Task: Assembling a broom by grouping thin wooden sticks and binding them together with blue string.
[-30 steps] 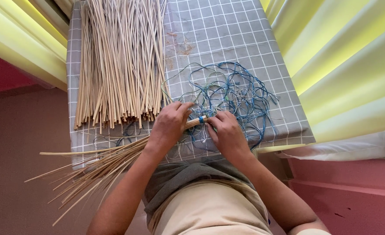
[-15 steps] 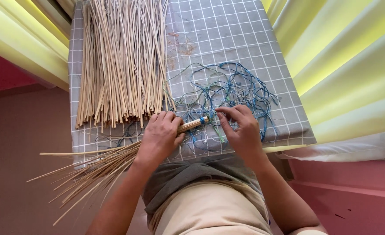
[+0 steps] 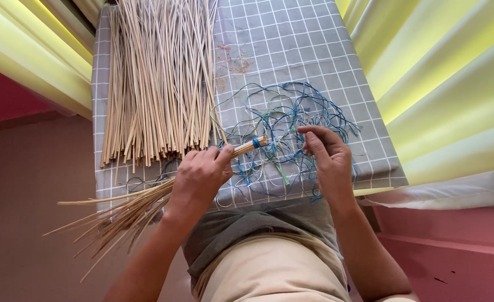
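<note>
Head view, one entry. Stick bundle (image 3: 202, 168): gripped in the closed left hand (image 3: 199, 179), long axis from 8 o'clock, where the loose ends fan out off the table (image 3: 314, 50), to 2 o'clock, where the blue-bound tip (image 3: 255, 142) points. Right hand (image 3: 328, 156): at 3 o'clock of that tip, near but apart, fingers pinched narrow in the blue thread tangle (image 3: 289, 120). Loose sticks (image 3: 157, 84): at 12 o'clock.

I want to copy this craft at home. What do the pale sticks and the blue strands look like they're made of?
The pale thin sticks look like dried plant splints, perhaps reed or palm rib: matte, straw-coloured, stiff, uneven lengths. The tangled blue and green strands look like thin plastic cord, smooth and springy in loose loops, though coated wire is possible.
</note>
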